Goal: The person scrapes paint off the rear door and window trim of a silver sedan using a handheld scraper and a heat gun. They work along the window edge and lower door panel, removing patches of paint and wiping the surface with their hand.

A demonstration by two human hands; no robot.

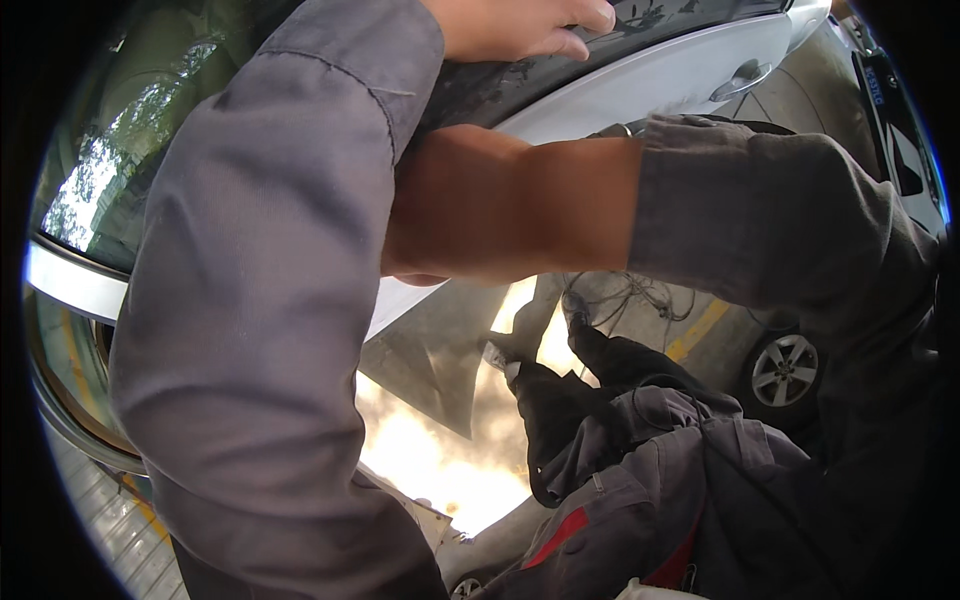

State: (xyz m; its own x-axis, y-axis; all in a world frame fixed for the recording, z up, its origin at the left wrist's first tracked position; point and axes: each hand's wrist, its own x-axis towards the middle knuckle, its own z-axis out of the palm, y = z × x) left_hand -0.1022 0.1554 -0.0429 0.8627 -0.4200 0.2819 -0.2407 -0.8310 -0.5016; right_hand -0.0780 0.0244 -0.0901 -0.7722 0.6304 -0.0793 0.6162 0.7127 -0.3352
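Observation:
My left hand (530,27) reaches over the dark side window (640,45) of a white car, partly cut off by the upper edge of the picture. Its thumb and a finger stand a little apart, and nothing shows between them. My right forearm crosses from the right beneath my left sleeve. Most of my right hand (430,175) is hidden behind that sleeve, so its fingers and anything in them cannot be made out. Below the window lies the white car door (660,70) with its door handle (742,80).
Reflective car glass (120,150) and a white body strip (75,282) fill the left side. Cables (640,295) lie on the floor near my shoes. Another vehicle's wheel (785,370) stands at the right, near a yellow floor line (698,330).

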